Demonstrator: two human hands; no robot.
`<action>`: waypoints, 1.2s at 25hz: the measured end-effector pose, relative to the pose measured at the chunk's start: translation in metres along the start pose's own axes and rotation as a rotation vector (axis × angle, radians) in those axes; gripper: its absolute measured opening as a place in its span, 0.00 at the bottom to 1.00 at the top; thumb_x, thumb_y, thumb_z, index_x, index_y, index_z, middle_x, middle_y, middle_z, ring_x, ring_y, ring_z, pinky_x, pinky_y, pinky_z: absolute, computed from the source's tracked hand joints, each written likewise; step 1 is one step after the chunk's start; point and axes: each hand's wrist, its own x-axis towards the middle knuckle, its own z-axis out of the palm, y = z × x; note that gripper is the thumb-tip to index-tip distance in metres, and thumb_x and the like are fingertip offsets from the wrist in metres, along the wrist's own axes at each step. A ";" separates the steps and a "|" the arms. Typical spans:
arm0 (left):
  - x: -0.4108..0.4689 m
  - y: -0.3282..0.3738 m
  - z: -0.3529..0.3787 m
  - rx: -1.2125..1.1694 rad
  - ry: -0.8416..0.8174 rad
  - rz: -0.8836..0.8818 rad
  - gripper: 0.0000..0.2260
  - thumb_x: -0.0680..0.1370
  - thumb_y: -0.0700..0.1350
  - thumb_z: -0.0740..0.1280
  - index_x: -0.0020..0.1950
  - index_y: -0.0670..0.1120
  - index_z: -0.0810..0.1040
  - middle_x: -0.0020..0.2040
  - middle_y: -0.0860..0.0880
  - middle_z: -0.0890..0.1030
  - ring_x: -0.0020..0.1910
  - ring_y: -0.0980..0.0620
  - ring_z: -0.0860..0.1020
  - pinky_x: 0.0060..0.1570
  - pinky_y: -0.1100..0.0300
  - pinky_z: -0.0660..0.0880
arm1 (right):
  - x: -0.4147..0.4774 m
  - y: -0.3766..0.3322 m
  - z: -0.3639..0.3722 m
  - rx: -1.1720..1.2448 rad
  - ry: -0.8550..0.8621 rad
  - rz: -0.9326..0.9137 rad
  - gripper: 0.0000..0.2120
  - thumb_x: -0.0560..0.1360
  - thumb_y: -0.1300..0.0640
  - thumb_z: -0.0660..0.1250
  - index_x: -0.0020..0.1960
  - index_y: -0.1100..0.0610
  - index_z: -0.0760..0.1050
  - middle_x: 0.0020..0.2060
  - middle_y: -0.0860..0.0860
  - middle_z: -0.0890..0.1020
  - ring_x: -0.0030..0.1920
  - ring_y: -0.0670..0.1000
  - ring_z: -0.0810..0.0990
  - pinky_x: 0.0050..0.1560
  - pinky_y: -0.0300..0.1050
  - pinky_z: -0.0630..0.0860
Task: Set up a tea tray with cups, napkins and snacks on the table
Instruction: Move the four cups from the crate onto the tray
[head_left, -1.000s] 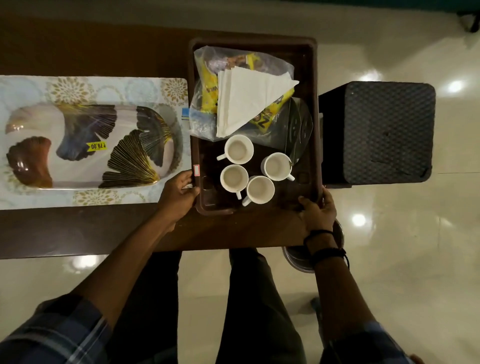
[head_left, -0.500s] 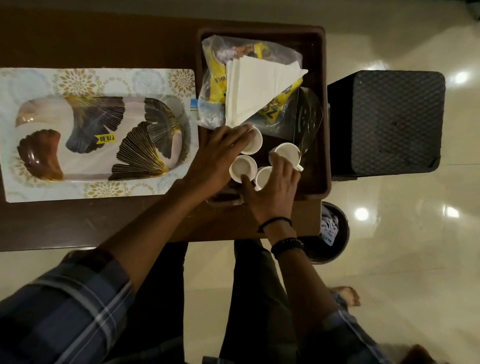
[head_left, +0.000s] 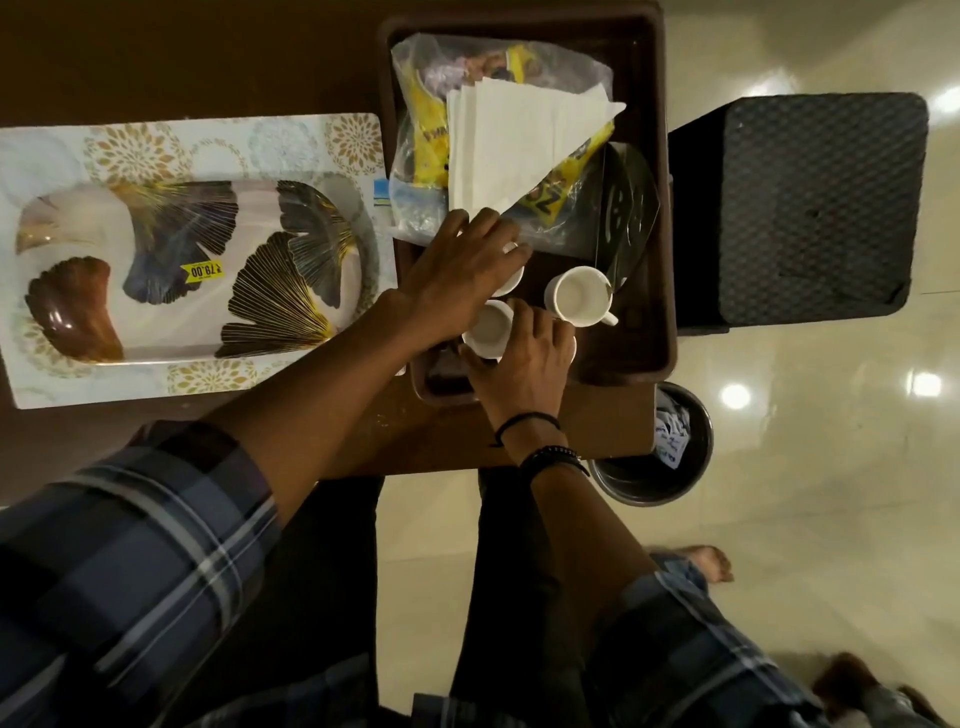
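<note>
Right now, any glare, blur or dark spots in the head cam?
Head view: dim overall, brown bin interior murky; bright lamp glare on the floor tiles; left hand and right hand slightly soft; sleeves at the edges stretched by wide-angle distortion.

- Off the right edge of the bench we see a black box (head_left: 815, 208) with a quilted, diamond-patterned top, standing on the floor.
- Beside the bench's near right corner we see a round dark bin (head_left: 652, 486) with crumpled white paper (head_left: 671, 434) inside.
- Glossy pale floor tiles (head_left: 831, 441) mirror ceiling lights.
</note>
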 end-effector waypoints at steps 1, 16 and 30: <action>-0.003 -0.001 -0.003 -0.006 0.013 -0.005 0.27 0.71 0.37 0.69 0.69 0.44 0.67 0.68 0.42 0.69 0.67 0.41 0.67 0.66 0.46 0.64 | -0.001 0.000 -0.002 0.014 -0.008 -0.001 0.30 0.67 0.44 0.73 0.63 0.57 0.72 0.58 0.54 0.77 0.61 0.57 0.71 0.62 0.49 0.64; -0.206 -0.108 -0.011 -0.592 0.346 -0.844 0.30 0.63 0.43 0.78 0.63 0.43 0.74 0.63 0.41 0.74 0.61 0.44 0.74 0.56 0.54 0.72 | -0.031 -0.127 0.035 0.322 -0.050 -0.149 0.33 0.63 0.44 0.76 0.63 0.55 0.72 0.56 0.50 0.75 0.54 0.45 0.73 0.49 0.42 0.73; -0.260 -0.187 0.058 -0.563 0.274 -0.843 0.23 0.66 0.39 0.74 0.61 0.41 0.75 0.59 0.40 0.76 0.57 0.42 0.75 0.48 0.58 0.69 | -0.035 -0.215 0.142 0.184 -0.273 -0.158 0.34 0.64 0.50 0.78 0.64 0.58 0.69 0.62 0.57 0.72 0.59 0.55 0.74 0.52 0.43 0.70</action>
